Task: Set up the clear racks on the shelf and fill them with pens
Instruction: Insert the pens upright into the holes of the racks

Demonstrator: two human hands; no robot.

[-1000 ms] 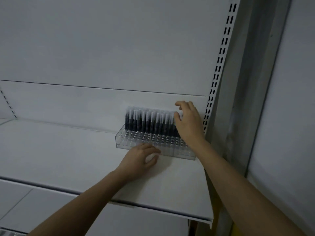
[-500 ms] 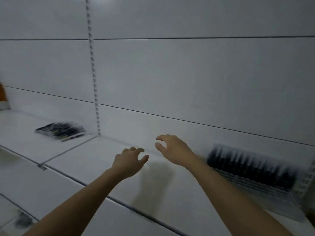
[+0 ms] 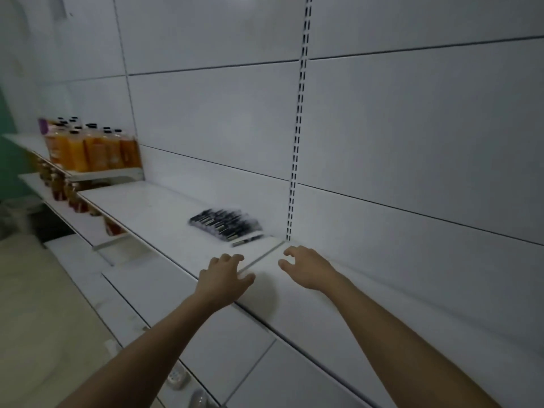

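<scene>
A pile of black pens [image 3: 226, 223] lies flat on the white shelf [image 3: 159, 213], with one loose pen [image 3: 247, 240] beside its near edge. My left hand [image 3: 223, 275] hovers over the shelf's front edge with loosely curled fingers and holds nothing. My right hand [image 3: 306, 267] reaches over the shelf just right of the seam between two shelf boards, fingers loosely curled and empty. Both hands are a short way in front of the pens. The clear rack is out of view.
Orange bottles with black caps [image 3: 91, 145] stand on a higher shelf at the far left, with more bottles [image 3: 61, 187] on the shelf below. A slotted upright [image 3: 297, 136] runs up the white back wall. Lower shelves [image 3: 235, 343] and the floor [image 3: 35, 290] lie below.
My hands have left the clear rack with pens, which has slid out of view to the right. The view has swung left, and both hands now reach toward the pile of pens.
</scene>
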